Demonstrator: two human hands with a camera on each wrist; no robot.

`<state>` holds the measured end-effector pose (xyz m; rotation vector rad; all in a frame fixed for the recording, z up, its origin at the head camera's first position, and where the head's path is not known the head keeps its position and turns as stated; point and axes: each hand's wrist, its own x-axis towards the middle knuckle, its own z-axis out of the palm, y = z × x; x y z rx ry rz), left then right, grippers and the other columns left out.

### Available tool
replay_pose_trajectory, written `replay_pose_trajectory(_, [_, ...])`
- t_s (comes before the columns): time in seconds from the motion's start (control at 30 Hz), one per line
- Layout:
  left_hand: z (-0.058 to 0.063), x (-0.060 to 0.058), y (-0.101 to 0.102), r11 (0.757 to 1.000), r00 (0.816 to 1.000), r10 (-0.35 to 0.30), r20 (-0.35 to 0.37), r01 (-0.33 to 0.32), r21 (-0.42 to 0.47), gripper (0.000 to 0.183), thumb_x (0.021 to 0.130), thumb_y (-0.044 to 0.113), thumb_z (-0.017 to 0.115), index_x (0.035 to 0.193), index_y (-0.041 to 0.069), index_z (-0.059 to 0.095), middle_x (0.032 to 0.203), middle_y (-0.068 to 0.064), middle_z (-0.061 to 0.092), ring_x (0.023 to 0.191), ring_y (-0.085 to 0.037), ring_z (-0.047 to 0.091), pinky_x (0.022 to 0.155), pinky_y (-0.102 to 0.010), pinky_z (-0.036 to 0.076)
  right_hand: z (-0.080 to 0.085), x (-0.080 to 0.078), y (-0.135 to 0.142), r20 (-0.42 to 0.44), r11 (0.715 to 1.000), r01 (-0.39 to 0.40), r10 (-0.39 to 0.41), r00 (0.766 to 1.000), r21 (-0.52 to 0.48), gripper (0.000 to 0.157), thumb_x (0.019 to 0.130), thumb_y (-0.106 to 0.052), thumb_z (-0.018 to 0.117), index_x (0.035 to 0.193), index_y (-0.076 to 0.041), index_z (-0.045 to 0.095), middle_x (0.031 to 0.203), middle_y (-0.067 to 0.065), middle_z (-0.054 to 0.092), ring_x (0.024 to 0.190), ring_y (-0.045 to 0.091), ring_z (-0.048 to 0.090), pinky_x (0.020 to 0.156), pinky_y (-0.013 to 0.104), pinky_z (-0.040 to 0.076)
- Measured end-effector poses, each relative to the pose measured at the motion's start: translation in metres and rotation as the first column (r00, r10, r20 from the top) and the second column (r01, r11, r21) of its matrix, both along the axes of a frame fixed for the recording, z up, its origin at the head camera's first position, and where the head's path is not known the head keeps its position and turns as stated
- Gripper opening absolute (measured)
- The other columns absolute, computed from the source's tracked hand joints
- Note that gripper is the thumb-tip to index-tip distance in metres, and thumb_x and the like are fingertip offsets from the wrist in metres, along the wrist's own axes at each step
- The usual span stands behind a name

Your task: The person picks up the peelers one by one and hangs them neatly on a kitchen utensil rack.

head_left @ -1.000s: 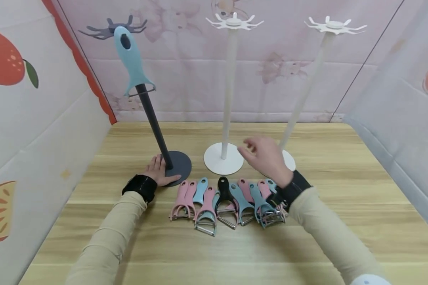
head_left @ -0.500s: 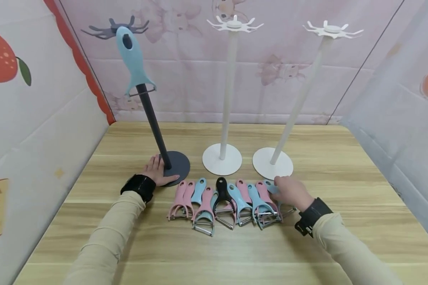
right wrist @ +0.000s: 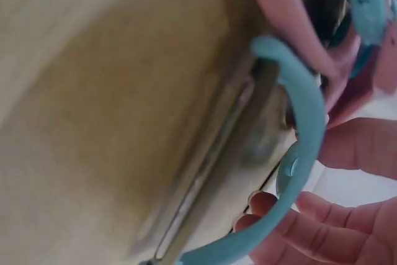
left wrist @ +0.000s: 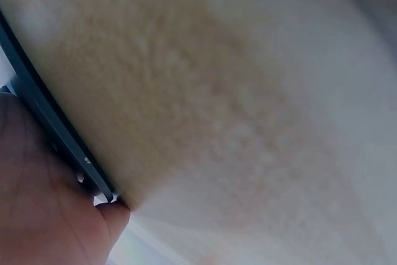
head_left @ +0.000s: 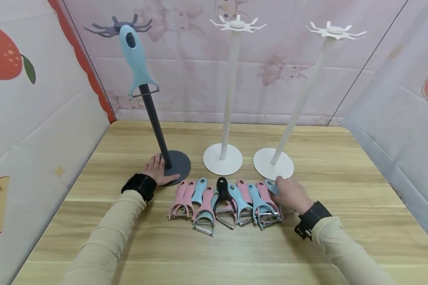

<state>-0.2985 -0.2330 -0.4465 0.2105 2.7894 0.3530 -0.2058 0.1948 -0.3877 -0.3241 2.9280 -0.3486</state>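
Note:
My left hand [head_left: 156, 171] lies flat with fingers spread on the round base [head_left: 182, 164] of a dark grey stand. From a hook at this stand's top hangs a light blue peeler [head_left: 136, 59]. At the right end of a row of peelers, my right hand [head_left: 294, 194] grips another light blue peeler [right wrist: 308, 116] by its handle; its curved frame and metal blade face the tabletop in the right wrist view. Beside it lie a pink peeler [head_left: 262, 190], more blue ones and a black peeler [head_left: 222, 190], some overlapping. The left wrist view shows the dark base's edge [left wrist: 56, 119] against the palm.
Two white stands, a middle one [head_left: 225, 114] and a right one [head_left: 299, 103], rise behind the peelers, their hook crowns bare. All stands are on a wood-grain table [head_left: 235, 257]. Printed cloth [head_left: 185, 87] hangs behind and at both sides.
My right hand has come down and right from in front of the right white stand and taken hold of the rightmost light blue peeler. The left hand has stayed on the dark base.

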Motion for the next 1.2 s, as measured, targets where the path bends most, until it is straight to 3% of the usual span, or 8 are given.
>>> replay_pose_trajectory(0.2, [0.000,0.003,-0.005,1.000,1.000,0.009,-0.004,-0.009,0.006,0.104,0.083,0.061,0.048,0.144,-0.006,0.000,0.149,-0.028,-0.010,0.136,-0.041,-0.009,0.107,-0.058,0.006,0.012,-0.004,0.003,-0.114,0.998,-0.012,0.005,0.993,-0.057,0.025,0.077,-0.009,0.066,0.093,0.005,0.052,0.067,0.008,0.055,0.055,0.018,0.051,0.046,0.030,0.041])
replay_pose_trajectory(0.33, [0.002,0.003,-0.007,1.000,1.000,0.012,-0.009,-0.012,0.013,0.103,0.083,0.061,0.049,0.144,-0.007,0.000,0.149,-0.028,-0.010,0.136,-0.041,-0.009,0.106,-0.058,0.006,0.023,-0.010,-0.003,-0.189,0.984,-0.057,0.025,0.982,-0.171,0.026,0.077,-0.007,0.066,0.095,0.005,0.053,0.072,0.013,0.062,0.052,0.016,0.055,0.043,0.027,0.042])
replay_pose_trajectory(0.43, [0.004,0.002,-0.007,1.000,1.000,0.011,0.001,-0.011,0.012,0.105,0.082,0.063,0.047,0.144,-0.007,0.000,0.149,-0.028,-0.011,0.136,-0.041,-0.010,0.106,-0.058,0.005,0.033,-0.013,-0.014,-0.244,0.966,-0.091,0.030,0.969,-0.243,0.022,0.077,-0.007,0.065,0.094,0.003,0.054,0.078,0.015,0.064,0.058,0.018,0.059,0.045,0.027,0.046])
replay_pose_trajectory(0.53, [0.006,0.002,-0.006,1.000,1.000,0.012,0.010,-0.012,0.006,0.106,0.082,0.065,0.046,0.145,-0.006,-0.001,0.149,-0.027,-0.011,0.136,-0.040,-0.010,0.107,-0.057,0.005,0.044,-0.014,-0.029,-0.349,0.940,-0.155,0.042,0.936,-0.305,0.018,0.078,-0.007,0.065,0.089,0.001,0.054,0.077,0.013,0.064,0.065,0.021,0.062,0.050,0.029,0.049])
replay_pose_trajectory(0.63, [0.007,0.003,-0.005,1.000,1.000,0.007,0.005,-0.007,0.003,0.106,0.081,0.065,0.045,0.145,-0.006,-0.001,0.149,-0.027,-0.011,0.136,-0.040,-0.010,0.107,-0.057,0.005,0.053,-0.017,-0.046,-0.484,0.903,-0.257,0.064,0.872,-0.344,0.014,0.078,-0.006,0.065,0.085,-0.001,0.054,0.074,0.010,0.063,0.065,0.021,0.063,0.051,0.030,0.049])
replay_pose_trajectory(0.8, [0.005,0.002,-0.004,1.000,1.000,0.002,-0.015,-0.002,-0.001,0.103,0.083,0.062,0.047,0.144,-0.007,0.001,0.149,-0.027,-0.009,0.136,-0.041,-0.008,0.106,-0.058,0.006,0.069,-0.028,-0.077,-0.671,0.831,-0.415,0.070,0.738,-0.371,0.009,0.078,-0.003,0.064,0.081,-0.001,0.056,0.071,0.009,0.062,0.064,0.020,0.062,0.054,0.032,0.051])
replay_pose_trajectory(1.07, [0.002,0.001,-0.001,1.000,1.000,0.006,0.003,-0.005,-0.026,0.105,0.081,0.067,0.044,0.145,-0.005,0.000,0.149,-0.027,-0.009,0.137,-0.040,-0.009,0.107,-0.057,0.007,0.128,-0.048,-0.124,-0.853,0.706,-0.619,0.040,0.520,-0.344,0.007,0.080,-0.002,0.063,0.080,0.003,0.058,0.072,0.013,0.063,0.064,0.024,0.061,0.058,0.033,0.052])
replay_pose_trajectory(1.2, [0.003,0.002,0.001,1.000,1.000,0.002,0.007,-0.002,-0.022,0.104,0.082,0.065,0.045,0.145,-0.004,0.000,0.149,-0.027,-0.010,0.137,-0.039,-0.010,0.107,-0.057,0.006,0.160,-0.054,-0.143,-0.887,0.667,-0.659,-0.004,0.462,-0.347,0.010,0.081,-0.003,0.063,0.080,0.005,0.057,0.073,0.015,0.063,0.064,0.024,0.062,0.058,0.030,0.052])
